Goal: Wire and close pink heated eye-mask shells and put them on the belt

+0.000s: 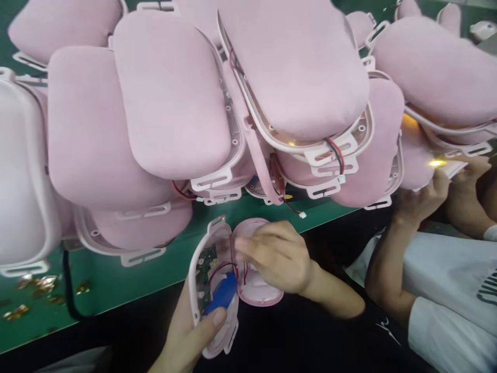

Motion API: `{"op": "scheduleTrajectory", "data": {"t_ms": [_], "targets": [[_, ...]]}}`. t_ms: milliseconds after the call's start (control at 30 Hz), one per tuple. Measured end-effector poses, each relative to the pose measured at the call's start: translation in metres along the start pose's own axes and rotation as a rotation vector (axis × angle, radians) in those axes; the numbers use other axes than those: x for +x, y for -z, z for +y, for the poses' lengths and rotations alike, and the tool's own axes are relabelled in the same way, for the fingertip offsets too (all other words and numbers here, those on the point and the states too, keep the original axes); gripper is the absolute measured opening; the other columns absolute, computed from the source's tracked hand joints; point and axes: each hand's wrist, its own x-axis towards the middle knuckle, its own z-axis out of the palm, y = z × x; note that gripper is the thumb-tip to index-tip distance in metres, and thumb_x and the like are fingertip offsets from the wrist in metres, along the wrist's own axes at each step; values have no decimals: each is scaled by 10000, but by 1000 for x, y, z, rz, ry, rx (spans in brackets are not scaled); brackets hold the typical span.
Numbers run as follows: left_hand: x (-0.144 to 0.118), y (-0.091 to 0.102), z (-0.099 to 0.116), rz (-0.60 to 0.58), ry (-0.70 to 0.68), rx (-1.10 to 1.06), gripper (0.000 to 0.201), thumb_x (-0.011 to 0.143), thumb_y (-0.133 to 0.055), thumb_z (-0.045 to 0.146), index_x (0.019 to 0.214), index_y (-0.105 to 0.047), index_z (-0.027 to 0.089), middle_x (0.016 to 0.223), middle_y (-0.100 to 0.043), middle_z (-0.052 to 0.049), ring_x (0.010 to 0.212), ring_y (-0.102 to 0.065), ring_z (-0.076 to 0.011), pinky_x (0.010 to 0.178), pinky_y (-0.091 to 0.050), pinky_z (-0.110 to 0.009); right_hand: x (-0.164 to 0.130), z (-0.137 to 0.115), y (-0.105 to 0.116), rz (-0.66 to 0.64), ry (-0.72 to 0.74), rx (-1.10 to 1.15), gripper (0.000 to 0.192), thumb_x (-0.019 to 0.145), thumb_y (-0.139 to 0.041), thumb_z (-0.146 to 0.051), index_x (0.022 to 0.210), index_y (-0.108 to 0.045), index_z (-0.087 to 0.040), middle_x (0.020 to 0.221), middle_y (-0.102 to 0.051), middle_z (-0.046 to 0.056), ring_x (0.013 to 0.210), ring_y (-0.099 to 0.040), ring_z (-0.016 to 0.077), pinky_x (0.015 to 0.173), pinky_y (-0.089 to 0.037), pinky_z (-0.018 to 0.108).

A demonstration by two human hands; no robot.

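Observation:
My left hand (pixel 190 331) grips an opened white plastic shell (pixel 212 290) from below, thumb resting on a blue battery (pixel 221 295) inside it. A green circuit board (pixel 205 267) and red wires (pixel 223 267) show in the shell. My right hand (pixel 277 256) lies over the other half, a pink cushioned shell (pixel 256 290) hinged open beside the white one, fingers curled at the seam between the two halves. The hand is blurred.
A heap of pink cushioned units (pixel 171 93) with white plastic frames covers the green table (pixel 116 280), some with loose red-black wires (pixel 336 150). Gold scraps (pixel 34 285) lie at left. A co-worker's hands (pixel 438 191) hold a unit at right.

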Motion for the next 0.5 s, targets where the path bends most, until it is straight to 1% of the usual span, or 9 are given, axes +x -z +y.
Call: {"op": "scheduleTrajectory", "data": {"t_ms": [33, 100, 200, 300, 367, 500], "targets": [[0, -1, 1, 1, -3, -12, 800, 711, -938, 643, 1375, -720, 252, 1443, -739, -106, 1454, -612, -435, 1336, -389, -608, 0, -2, 1, -11, 39, 35, 146, 1048, -702, -155, 1185, -736, -113, 921, -841, 4, 892, -751, 143, 788, -620, 285], [1, -4, 1, 13, 1, -28, 828, 689, -944, 665, 1363, -727, 234, 1436, -738, -118, 1460, -593, -457, 1324, -391, -631, 2, -6, 2, -84, 99, 68, 112, 1068, -650, -157, 1110, -731, -93, 920, -828, 23, 862, -745, 146, 744, -601, 293], [1, -7, 2, -1, -20, -19, 836, 697, -933, 665, 1376, -723, 224, 1427, -736, -127, 1465, -571, -473, 1318, -386, -639, 6, -7, 3, -197, 150, -20, 138, 1062, -611, -124, 1061, -748, -106, 912, -814, 17, 824, -720, 156, 693, -553, 314], [1, -8, 3, -12, -56, -24, 830, 706, -944, 641, 1398, -714, 244, 1410, -741, -104, 1464, -579, -449, 1319, -403, -594, 7, -7, 2, -228, 132, -82, 137, 1054, -633, -135, 1076, -767, -119, 864, -787, -6, 830, -681, 161, 710, -528, 327], [1, -8, 3, -17, -55, -21, 828, 717, -945, 641, 1408, -706, 254, 1414, -739, -95, 1462, -588, -437, 1308, -424, -577, 7, -7, 1, -245, 111, -97, 147, 1059, -629, -141, 1075, -773, -124, 851, -774, -11, 837, -656, 165, 729, -520, 337], [0, -6, 3, -11, -49, 9, 868, 717, -928, 664, 1420, -675, 223, 1439, -726, -117, 1452, -593, -449, 1300, -410, -610, 6, -7, 0, -258, 84, -95, 161, 1068, -621, -150, 1066, -781, -135, 851, -766, -13, 857, -622, 165, 776, -511, 348]]}}
